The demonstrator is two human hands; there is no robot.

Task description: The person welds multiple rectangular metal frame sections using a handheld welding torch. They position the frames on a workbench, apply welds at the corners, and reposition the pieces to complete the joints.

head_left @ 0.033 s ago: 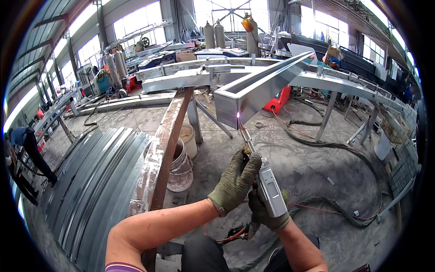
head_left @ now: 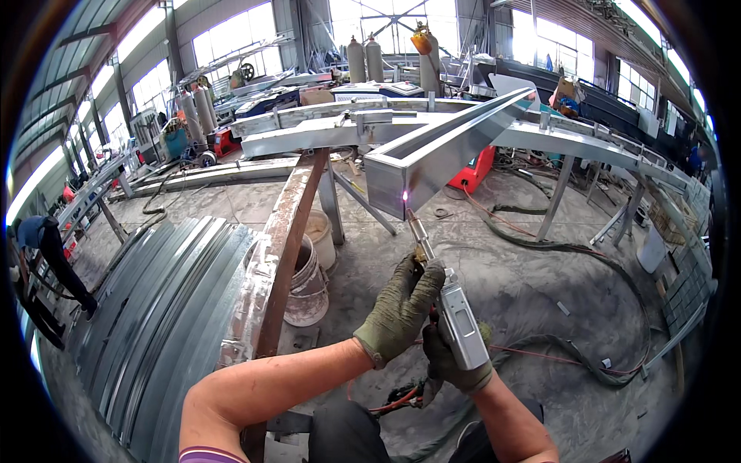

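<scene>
A silver-white handheld welding gun (head_left: pixel 465 328) slants up and away in front of me. Its nozzle tip meets the lower corner edge of a long, box-shaped metal trough (head_left: pixel 384 185), where a small pinkish-white light (head_left: pixel 406 197) glows. Wrapped around the gun's front, just behind the brass-coloured nozzle part, is my left hand (head_left: pixel 397 310) in a green work glove. My right hand (head_left: pixel 441 356), gloved in dark green, grips the handle under the gun body; some of its fingers are hidden. The trough's near end juts out past the metal bench frame (head_left: pixel 293 139) that carries it.
A rusty brown beam (head_left: pixel 287 258) runs along my left, with two dirty buckets (head_left: pixel 307 297) beside it. Long metal strips (head_left: pixel 158 301) lie further left, near a bending person (head_left: pixel 48 247). Thick hoses (head_left: pixel 625 278) curve over the right floor. Behind the trough stands a red machine (head_left: pixel 476 170).
</scene>
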